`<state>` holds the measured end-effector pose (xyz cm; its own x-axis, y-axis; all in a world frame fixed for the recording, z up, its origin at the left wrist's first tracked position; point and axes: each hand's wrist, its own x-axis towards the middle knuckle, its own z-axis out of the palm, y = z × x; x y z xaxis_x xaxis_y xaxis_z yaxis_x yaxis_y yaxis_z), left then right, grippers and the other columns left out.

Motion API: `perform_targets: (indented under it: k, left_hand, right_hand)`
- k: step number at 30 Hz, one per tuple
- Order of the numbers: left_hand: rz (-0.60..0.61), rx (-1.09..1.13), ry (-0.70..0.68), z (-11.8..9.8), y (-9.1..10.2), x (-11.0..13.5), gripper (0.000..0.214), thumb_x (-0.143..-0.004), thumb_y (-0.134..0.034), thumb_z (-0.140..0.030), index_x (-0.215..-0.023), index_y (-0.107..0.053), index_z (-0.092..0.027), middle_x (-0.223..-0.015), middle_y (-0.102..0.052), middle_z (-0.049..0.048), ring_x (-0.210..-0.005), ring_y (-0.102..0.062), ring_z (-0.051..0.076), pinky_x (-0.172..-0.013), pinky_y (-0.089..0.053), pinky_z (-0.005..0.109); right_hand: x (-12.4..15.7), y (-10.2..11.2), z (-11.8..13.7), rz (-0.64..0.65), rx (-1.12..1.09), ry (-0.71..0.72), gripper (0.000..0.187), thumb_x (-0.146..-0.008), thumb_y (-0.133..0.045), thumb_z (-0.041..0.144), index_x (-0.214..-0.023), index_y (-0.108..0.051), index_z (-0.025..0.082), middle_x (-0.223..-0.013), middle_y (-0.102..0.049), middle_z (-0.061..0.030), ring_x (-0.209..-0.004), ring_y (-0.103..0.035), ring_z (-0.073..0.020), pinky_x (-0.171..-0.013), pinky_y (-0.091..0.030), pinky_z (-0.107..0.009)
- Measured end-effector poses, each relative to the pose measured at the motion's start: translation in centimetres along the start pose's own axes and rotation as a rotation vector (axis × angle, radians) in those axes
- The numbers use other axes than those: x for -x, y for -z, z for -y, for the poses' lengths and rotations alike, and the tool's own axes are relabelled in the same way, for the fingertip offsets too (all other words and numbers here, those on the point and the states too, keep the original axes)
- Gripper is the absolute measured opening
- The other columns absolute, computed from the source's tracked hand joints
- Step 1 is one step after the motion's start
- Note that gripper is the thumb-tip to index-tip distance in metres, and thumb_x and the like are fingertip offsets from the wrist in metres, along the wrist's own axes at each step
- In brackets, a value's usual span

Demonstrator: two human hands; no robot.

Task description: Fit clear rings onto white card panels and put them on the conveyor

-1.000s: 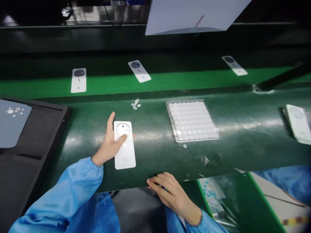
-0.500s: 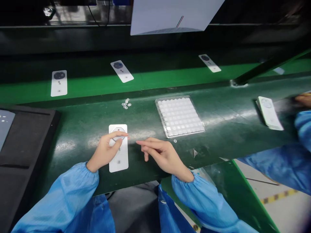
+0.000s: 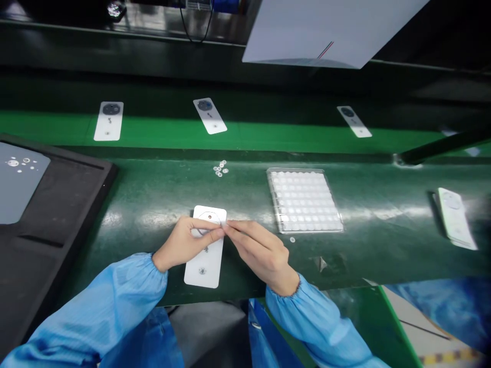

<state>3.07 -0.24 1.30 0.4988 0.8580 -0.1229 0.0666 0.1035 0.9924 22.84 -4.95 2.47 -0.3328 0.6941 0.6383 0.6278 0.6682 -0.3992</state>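
Note:
A white phone-shaped panel (image 3: 213,260) with a large ring outline and small dark marks lies flat on the green bench in front of me. Over its upper part, my left hand (image 3: 188,240) pinches thumb and forefinger together near the panel's right edge. Coming from the right, my right hand (image 3: 264,253) is also pinched, its fingertips meeting the left ones. Whatever sits between the fingertips is too small to make out. Above the panel lies a little cluster of small clear discs (image 3: 220,169). A clear tray (image 3: 335,230) of whitish round pieces stands to the right.
One loose disc (image 3: 292,239) lies below the tray. Three similar panels, including one (image 3: 109,125) at left, rest on the bright green strip behind. A black tray (image 3: 76,204) occupies the left, a panel stack (image 3: 456,220) the right. A co-worker's blue sleeve (image 3: 445,306) shows at lower right.
My right hand has moved left to meet my left fingertips, and both now pinch. The panel has tilted slightly. The whole view has shifted, and the co-worker's hand has left it.

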Motion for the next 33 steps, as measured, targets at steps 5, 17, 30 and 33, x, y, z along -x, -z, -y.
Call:
perform_targets:
  k: [5,17,30,33]
  left_hand:
    - [0.008,0.055,0.038,-0.1,-0.1,0.1,0.022,-0.085,-0.078,-0.033,-0.100,-0.084,-0.019,-0.105,-0.081,0.0052,-0.102,-0.076,0.027,-0.093,-0.060,0.036]
    - [0.047,-0.146,-0.006,-1.0,0.3,0.4,0.019,-0.091,-0.072,-0.034,-0.094,-0.083,-0.019,-0.096,-0.082,0.0035,-0.092,-0.076,0.023,-0.083,-0.058,0.029]
    - [-0.029,-0.071,-0.056,-0.5,-0.3,0.7,0.020,-0.084,-0.081,-0.031,-0.101,-0.084,-0.020,-0.100,-0.082,0.0039,-0.097,-0.077,0.025,-0.090,-0.062,0.034]
    - [-0.013,-0.060,-0.086,-0.4,-0.4,0.8,0.018,-0.087,-0.078,-0.030,-0.102,-0.084,-0.021,-0.102,-0.082,0.0037,-0.099,-0.077,0.025,-0.092,-0.062,0.035]
  right_hand:
    - [-0.1,0.3,0.1,0.022,-0.152,-0.082,0.040,-0.096,-0.060,0.003,-0.129,-0.071,0.023,-0.109,-0.076,-0.0121,-0.097,-0.074,-0.0225,-0.083,-0.065,-0.037]
    - [-0.3,0.7,0.9,0.198,-0.525,-0.801,0.026,-0.093,-0.070,0.043,-0.089,-0.075,0.018,-0.080,-0.071,-0.0063,-0.065,-0.068,-0.0169,-0.055,-0.062,-0.028]
    - [-1.4,1.4,0.5,0.266,-0.911,-1.047,0.038,-0.083,-0.080,0.053,-0.083,-0.074,0.015,-0.061,-0.065,-0.0002,-0.049,-0.060,-0.0115,-0.048,-0.052,-0.023]
    - [-1.4,1.3,0.5,0.247,-0.878,-1.056,0.039,-0.080,-0.081,0.054,-0.081,-0.077,0.015,-0.059,-0.065,-0.0010,-0.047,-0.058,-0.0116,-0.045,-0.051,-0.024]
